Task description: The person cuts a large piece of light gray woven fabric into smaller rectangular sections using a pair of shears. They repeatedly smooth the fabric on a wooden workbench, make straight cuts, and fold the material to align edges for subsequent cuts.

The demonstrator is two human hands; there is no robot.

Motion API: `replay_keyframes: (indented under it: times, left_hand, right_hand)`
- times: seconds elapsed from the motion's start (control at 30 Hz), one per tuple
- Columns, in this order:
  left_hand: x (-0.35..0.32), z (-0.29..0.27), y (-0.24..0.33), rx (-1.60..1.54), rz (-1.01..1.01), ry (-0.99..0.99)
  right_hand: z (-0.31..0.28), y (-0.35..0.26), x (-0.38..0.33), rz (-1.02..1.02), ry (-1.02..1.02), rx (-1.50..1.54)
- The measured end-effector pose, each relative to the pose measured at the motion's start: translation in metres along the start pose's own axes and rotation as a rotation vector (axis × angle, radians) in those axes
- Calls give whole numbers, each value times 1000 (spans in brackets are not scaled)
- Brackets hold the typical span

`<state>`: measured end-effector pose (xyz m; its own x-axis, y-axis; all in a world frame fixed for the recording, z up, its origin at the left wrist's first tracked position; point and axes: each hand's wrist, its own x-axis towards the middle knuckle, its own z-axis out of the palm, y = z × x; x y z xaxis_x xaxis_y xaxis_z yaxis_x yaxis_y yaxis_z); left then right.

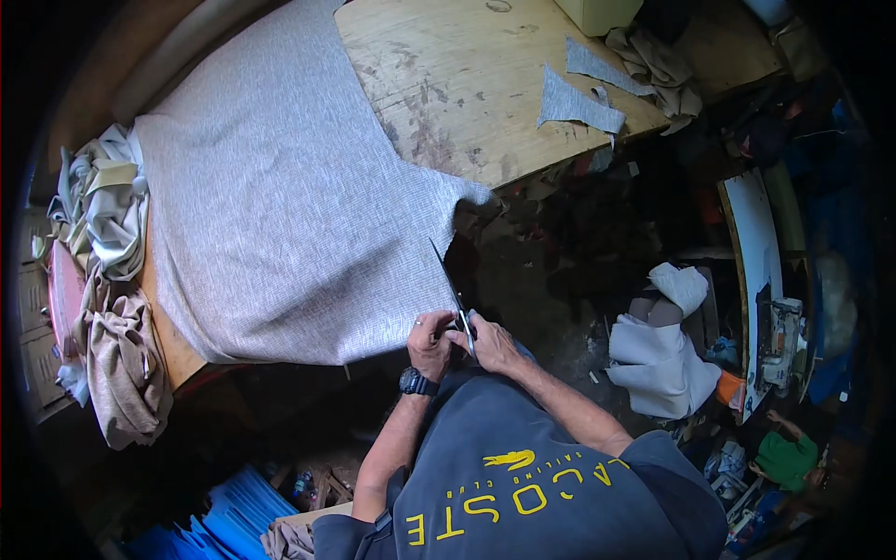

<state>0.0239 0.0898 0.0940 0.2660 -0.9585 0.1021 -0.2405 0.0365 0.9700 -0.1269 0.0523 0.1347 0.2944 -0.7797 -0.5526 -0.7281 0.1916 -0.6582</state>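
Note:
A large sheet of light grey woven fabric (pixel 280 187) covers the left part of the table and drapes over its near edge. My right hand (pixel 495 347) is closed around the handles of a pair of scissors (pixel 448 278). The dark blades point up and away, slightly apart, along the fabric's right edge. My left hand (pixel 429 343), with a black watch on its wrist, is closed at the fabric's near right corner, beside the scissor handles. Its fingertips are partly hidden, but they seem to pinch the cloth edge.
The wooden tabletop (pixel 448 84) bears grey fabric offcuts (pixel 581 101) and a crumpled brown cloth (pixel 658 70). Bundled cloths (pixel 117 201) lie at the left edge. A white fabric roll (pixel 658 364) stands to the right, near a sewing machine (pixel 782 341). Someone in green (pixel 786 459) is at the far right.

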Motion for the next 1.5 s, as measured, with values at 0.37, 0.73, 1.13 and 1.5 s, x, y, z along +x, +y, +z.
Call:
replay_keyframes:
  times: [0.37,0.73,1.13,1.5]
  left_hand:
    - [2,-4,0,99,-29,-73]
    - [4,-8,8,159,8,-19]
    - [-4,-12,-4,-11,-62,-163]
    - [-12,9,-43,-123,-103,-50]
  right_hand:
    - [-14,-10,1,-8,0,-61]
    - [-12,-8,32,-89,136,-51]
    - [7,16,56,-257,195,-35]
    - [5,-4,111,-245,199,149]
